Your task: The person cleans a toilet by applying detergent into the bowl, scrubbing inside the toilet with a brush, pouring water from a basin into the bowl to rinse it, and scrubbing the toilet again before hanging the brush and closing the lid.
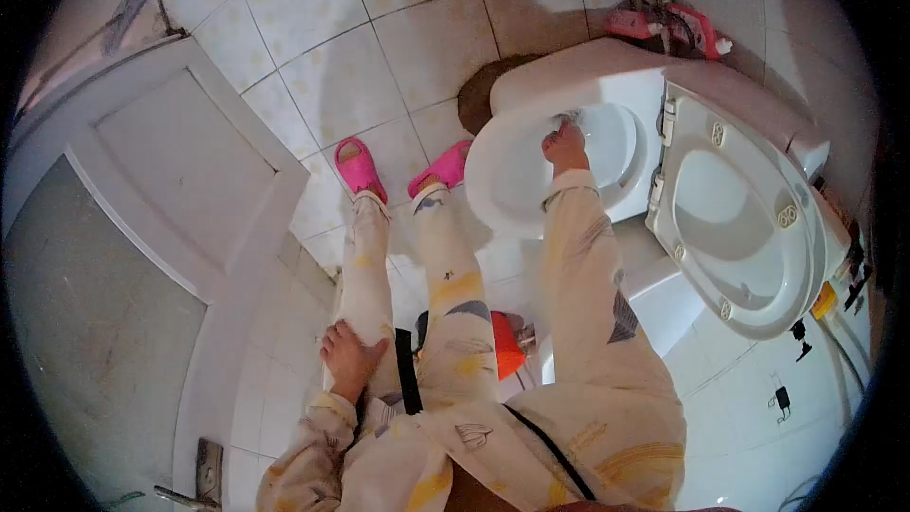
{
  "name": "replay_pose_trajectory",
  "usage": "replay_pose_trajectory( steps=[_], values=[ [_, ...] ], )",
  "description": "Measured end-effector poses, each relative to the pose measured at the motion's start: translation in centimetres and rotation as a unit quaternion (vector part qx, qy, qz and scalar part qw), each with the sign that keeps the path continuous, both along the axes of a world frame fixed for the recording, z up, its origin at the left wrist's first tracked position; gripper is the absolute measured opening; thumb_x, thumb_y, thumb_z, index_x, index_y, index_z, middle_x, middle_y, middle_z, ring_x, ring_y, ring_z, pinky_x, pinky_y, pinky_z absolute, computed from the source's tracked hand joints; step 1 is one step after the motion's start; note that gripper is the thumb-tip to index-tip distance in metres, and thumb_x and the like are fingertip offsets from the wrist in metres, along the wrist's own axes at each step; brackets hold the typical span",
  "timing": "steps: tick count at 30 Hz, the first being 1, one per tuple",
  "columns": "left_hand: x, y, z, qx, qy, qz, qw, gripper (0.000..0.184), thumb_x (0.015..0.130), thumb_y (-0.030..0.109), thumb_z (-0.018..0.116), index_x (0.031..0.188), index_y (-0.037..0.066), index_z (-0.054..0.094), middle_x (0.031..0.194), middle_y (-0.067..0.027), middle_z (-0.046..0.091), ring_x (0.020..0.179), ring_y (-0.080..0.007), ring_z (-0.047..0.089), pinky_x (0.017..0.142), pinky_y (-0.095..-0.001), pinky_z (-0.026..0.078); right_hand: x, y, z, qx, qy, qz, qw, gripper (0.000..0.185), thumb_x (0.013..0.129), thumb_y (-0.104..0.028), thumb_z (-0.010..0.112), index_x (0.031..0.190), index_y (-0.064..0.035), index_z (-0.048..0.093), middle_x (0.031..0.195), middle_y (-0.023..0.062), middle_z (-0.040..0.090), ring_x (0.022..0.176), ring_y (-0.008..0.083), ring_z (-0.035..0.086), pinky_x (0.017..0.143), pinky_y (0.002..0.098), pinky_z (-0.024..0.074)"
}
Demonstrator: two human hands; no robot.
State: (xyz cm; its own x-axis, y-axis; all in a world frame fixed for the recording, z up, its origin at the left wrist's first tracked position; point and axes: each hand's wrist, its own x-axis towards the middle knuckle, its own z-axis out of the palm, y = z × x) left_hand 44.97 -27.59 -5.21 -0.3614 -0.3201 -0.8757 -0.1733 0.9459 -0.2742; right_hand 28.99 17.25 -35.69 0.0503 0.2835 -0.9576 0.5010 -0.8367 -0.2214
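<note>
Toilet bowl (pixel 493 180), seen from above, stands on the tiled floor (pixel 403 47) at the right of the view, with the person's right arm stretched out over it. The right hand (pixel 565 146) is inside the outline of the rim, its fingers curled in toward one another; a small greyish patch (pixel 567 119) shows at their tips, too small to identify, and whether they pinch anything cannot be told. The left hand (pixel 351 357) rests on the left trouser leg (pixel 370 265), its thumb set apart from its fingers, which lie loosely spread over the cloth. Beside the bowl, on its hinged side, the white seat (pixel 788 237) is raised, the lid (pixel 730 213) visible through its opening. Two pink bottles (pixel 697 30) occupy the floor near the wall, beyond the bowl. Pink slippers (pixel 358 169) are worn on both feet, to the left of the bowl. An orange-red object (pixel 509 346), partly hidden, appears beside the right leg. At far left stands a panelled door (pixel 180 133).
</note>
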Motion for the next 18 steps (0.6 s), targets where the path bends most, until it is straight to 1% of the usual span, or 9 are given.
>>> replay_pose_trajectory(
  steps=[4,5,7,9,10,13,15,17,18],
  values=[
    [-0.5,0.2,0.3,0.002,0.003,0.008,1.000,0.087,0.053,0.052,0.071,0.115,0.001,0.039,0.111,-0.0181,0.044,0.104,-0.0342,0.043,0.085,-0.0445,0.036,5.5,-2.9,-0.6,0.087,0.019,0.168,0.982,0.019,0.084,-0.026,0.047,0.066,-0.0176,0.047,0.048,-0.0010,0.031,0.033,0.0129,0.033,0.028,0.0267,0.0264],
    [-0.5,0.1,0.3,0.004,0.003,0.008,1.000,0.087,0.053,0.052,0.071,0.115,0.001,0.039,0.111,-0.0181,0.044,0.104,-0.0342,0.043,0.085,-0.0445,0.036,5.8,-4.1,1.1,0.091,0.027,0.197,0.976,0.019,0.084,-0.026,0.048,0.066,-0.0181,0.049,0.048,-0.0010,0.031,0.033,0.0130,0.033,0.028,0.0268,0.0266],
    [-0.3,-0.1,0.0,0.006,-0.009,0.002,1.000,0.087,0.052,0.053,0.072,0.114,0.001,0.039,0.111,-0.0175,0.045,0.103,-0.0341,0.044,0.085,-0.0441,0.036,5.0,-5.3,4.3,0.182,-0.116,0.291,0.932,0.015,0.084,-0.025,0.048,0.075,-0.0165,0.057,0.048,0.0010,0.038,0.033,0.0142,0.036,0.027,0.0275,0.0262],
    [-0.5,-0.1,-0.2,0.006,-0.007,0.002,1.000,0.087,0.052,0.052,0.072,0.114,0.001,0.039,0.110,-0.0172,0.045,0.102,-0.0341,0.044,0.085,-0.0439,0.037,10.3,0.8,-5.9,0.320,-0.100,0.536,0.775,0.017,0.084,-0.022,0.047,0.083,-0.0146,0.062,0.050,0.0010,0.044,0.036,0.0151,0.042,0.029,0.0300,0.0302],
    [-0.4,0.0,-0.2,0.003,-0.006,0.006,1.000,0.086,0.052,0.052,0.072,0.113,0.001,0.040,0.110,-0.0168,0.045,0.102,-0.0341,0.044,0.084,-0.0438,0.037,8.6,1.9,-4.9,0.352,-0.117,0.782,0.501,0.014,0.081,-0.020,0.050,0.081,-0.0142,0.062,0.052,0.0014,0.048,0.040,0.0159,0.047,0.032,0.0306,0.0347],
    [-0.8,0.0,-0.1,-0.005,0.000,-0.008,1.000,0.087,0.051,0.053,0.072,0.113,0.001,0.040,0.109,-0.0164,0.045,0.101,-0.0338,0.045,0.083,-0.0439,0.037,3.3,0.8,-3.7,0.129,-0.203,0.872,0.427,0.006,0.067,-0.016,0.064,0.073,-0.0143,0.064,0.060,0.0026,0.060,0.052,0.0174,0.059,0.045,0.0283,0.0466],
    [-0.3,-0.3,0.6,-0.001,-0.010,-0.006,1.000,0.086,0.051,0.052,0.073,0.112,0.001,0.040,0.109,-0.0166,0.045,0.101,-0.0338,0.044,0.083,-0.0443,0.037,2.9,-1.0,0.4,0.150,-0.167,0.939,0.260,0.020,0.080,-0.014,0.049,0.073,-0.0065,0.067,0.066,0.0089,0.064,0.062,0.0213,0.064,0.054,0.0295,0.0493],
    [-1.0,0.1,-0.2,0.007,-0.002,0.002,1.000,0.085,0.052,0.051,0.073,0.112,0.001,0.040,0.109,-0.0167,0.045,0.102,-0.0339,0.044,0.083,-0.0448,0.037,6.6,-1.9,-1.9,0.216,-0.198,0.900,0.321,0.019,0.078,-0.017,0.051,0.079,-0.0048,0.066,0.071,0.0098,0.065,0.067,0.0222,0.064,0.056,0.0305,0.0496],
    [-1.1,0.3,0.3,0.012,-0.011,0.014,1.000,0.085,0.052,0.050,0.073,0.112,0.000,0.040,0.109,-0.0167,0.045,0.102,-0.0340,0.044,0.084,-0.0453,0.036,9.0,-2.5,-3.0,0.284,-0.204,0.703,0.619,0.018,0.077,-0.018,0.053,0.079,-0.0059,0.065,0.075,0.0101,0.065,0.070,0.0219,0.064,0.058,0.0303,0.0496]
  ],
)
